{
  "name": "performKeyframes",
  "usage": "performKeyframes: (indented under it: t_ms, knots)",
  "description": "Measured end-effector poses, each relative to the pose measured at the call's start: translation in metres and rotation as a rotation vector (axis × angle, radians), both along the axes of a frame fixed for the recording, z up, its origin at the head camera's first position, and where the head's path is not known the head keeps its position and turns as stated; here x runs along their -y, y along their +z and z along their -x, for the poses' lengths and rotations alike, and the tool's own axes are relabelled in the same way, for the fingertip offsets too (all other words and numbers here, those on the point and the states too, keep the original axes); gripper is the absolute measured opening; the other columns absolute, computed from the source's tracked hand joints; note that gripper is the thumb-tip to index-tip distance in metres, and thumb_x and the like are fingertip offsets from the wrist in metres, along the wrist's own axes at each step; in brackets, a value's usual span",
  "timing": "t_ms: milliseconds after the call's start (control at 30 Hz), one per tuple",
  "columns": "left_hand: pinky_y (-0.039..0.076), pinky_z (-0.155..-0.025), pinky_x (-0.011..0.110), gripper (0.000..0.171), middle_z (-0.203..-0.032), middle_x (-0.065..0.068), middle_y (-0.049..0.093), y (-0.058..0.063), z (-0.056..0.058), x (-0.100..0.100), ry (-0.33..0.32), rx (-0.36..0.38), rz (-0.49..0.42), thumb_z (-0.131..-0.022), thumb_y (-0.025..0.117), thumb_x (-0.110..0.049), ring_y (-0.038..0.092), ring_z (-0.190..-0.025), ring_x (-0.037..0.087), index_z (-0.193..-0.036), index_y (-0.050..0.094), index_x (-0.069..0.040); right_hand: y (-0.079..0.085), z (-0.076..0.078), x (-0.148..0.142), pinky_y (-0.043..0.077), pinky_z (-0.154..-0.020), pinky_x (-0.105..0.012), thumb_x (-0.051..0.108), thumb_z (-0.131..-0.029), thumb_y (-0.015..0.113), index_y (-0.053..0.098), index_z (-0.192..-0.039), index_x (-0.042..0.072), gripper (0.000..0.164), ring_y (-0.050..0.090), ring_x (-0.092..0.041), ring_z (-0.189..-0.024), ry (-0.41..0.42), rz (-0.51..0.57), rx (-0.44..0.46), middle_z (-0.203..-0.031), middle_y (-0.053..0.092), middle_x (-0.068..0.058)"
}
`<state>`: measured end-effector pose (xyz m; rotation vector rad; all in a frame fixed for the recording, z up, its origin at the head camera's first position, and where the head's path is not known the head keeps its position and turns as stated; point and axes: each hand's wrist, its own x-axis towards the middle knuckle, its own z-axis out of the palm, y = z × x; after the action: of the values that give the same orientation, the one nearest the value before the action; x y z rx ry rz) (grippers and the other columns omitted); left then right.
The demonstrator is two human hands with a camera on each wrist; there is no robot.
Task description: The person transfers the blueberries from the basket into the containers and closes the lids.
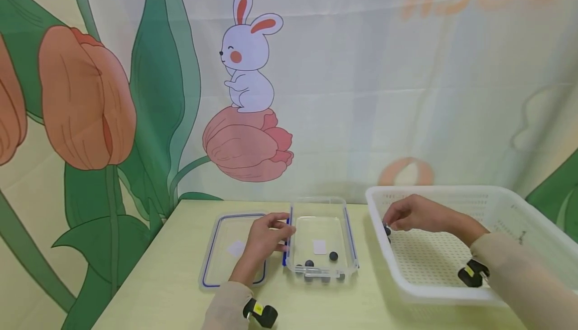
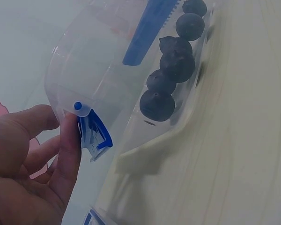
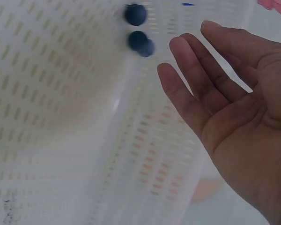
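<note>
My left hand [image 1: 266, 237] grips the left side wall of a clear plastic food container [image 1: 318, 209]. In the left wrist view its fingers are at the container's corner, beside a blue clip [image 2: 96, 129]. Several blueberries [image 2: 176, 63] are gathered at one end inside the container. Over at the white plastic basket [image 1: 408, 290], my right hand [image 1: 417, 213] reaches inside the left wall. The right wrist view shows its fingers loosely bent with nothing held, a short way from a few blueberries [image 3: 136, 15] at the basket's edge.
A clear lid [image 1: 217, 239] with a blue seal lies flat on the table to the container's left. The pale yellow table [image 1: 158, 275] ends at a hanging cloth [image 1: 325, 94] printed with tulips and a rabbit.
</note>
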<state>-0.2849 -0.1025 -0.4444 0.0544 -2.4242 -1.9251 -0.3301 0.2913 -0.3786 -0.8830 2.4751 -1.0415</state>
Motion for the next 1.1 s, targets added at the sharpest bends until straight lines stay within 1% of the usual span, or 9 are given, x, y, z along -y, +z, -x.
performKeyframes:
  t_ms: [133,333,433,567,733,1033,1100]
  knots:
    - [0.065,-0.068,0.030,0.042,-0.106,0.011,0.067,0.000,0.000,0.000,-0.004,-0.002,0.005,-0.095,0.081,-0.012,0.071,-0.087,0.021,-0.135,0.070,-0.006,-0.011,0.004,0.001,0.057,-0.073,-0.032,0.002,-0.099,0.071,0.077,-0.111,0.003,0.013,0.065,-0.020,-0.086,0.033,-0.016,0.038,-0.102,0.075,-0.014]
    - [0.064,-0.068,0.030,0.042,-0.105,0.010,0.066,0.001,0.000,0.000,0.000,-0.002,0.009,-0.095,0.081,-0.013,0.071,-0.086,0.020,-0.135,0.070,-0.006,-0.019,0.006,0.002,0.050,-0.064,-0.027,-0.001,-0.097,0.071,0.077,-0.106,0.003,0.011,0.057,-0.013,-0.074,0.073,-0.044,0.025,-0.088,0.073,-0.009]
    - [0.064,-0.068,0.030,0.042,-0.105,0.011,0.066,0.001,0.000,0.000,0.000,0.000,0.004,-0.095,0.081,-0.012,0.070,-0.086,0.020,-0.135,0.070,-0.006,-0.022,0.006,0.003,0.047,-0.059,-0.026,-0.003,-0.096,0.070,0.077,-0.102,0.003,0.010,0.053,-0.012,-0.070,0.084,-0.052,0.031,-0.083,0.070,-0.006]
    - [0.065,-0.068,0.030,0.042,-0.105,0.011,0.066,0.001,-0.001,0.000,0.000,0.001,0.003,-0.095,0.081,-0.012,0.070,-0.086,0.021,-0.135,0.070,-0.005,-0.025,0.005,0.003,0.045,-0.057,-0.026,-0.003,-0.094,0.071,0.076,-0.097,0.004,0.009,0.052,-0.013,-0.067,0.086,-0.074,0.038,-0.080,0.067,-0.003]
    - [0.065,-0.068,0.030,0.042,-0.105,0.010,0.067,0.000,-0.001,0.000,0.004,0.002,0.002,-0.095,0.081,-0.012,0.070,-0.087,0.021,-0.135,0.070,-0.005,-0.027,0.005,0.002,0.048,-0.059,-0.026,-0.003,-0.092,0.072,0.076,-0.094,0.005,0.009,0.057,-0.012,-0.069,0.091,-0.113,0.004,-0.082,0.070,-0.002]
    - [0.064,-0.067,0.030,0.042,-0.105,0.010,0.067,0.000,0.000,0.001,0.003,0.006,0.002,-0.095,0.081,-0.011,0.070,-0.086,0.021,-0.136,0.070,-0.005,-0.024,0.003,0.002,0.050,-0.062,-0.025,0.001,-0.091,0.077,0.077,-0.095,0.005,0.006,0.057,-0.010,-0.071,0.075,-0.161,0.026,-0.082,0.070,0.002]
    - [0.064,-0.067,0.030,0.042,-0.105,0.010,0.067,0.000,0.000,0.001,0.005,0.006,0.006,-0.095,0.081,-0.011,0.070,-0.086,0.021,-0.135,0.070,-0.005,-0.021,0.002,0.002,0.052,-0.063,-0.026,0.003,-0.092,0.078,0.077,-0.095,0.006,0.005,0.059,-0.010,-0.072,0.059,-0.180,0.007,-0.084,0.071,0.002]
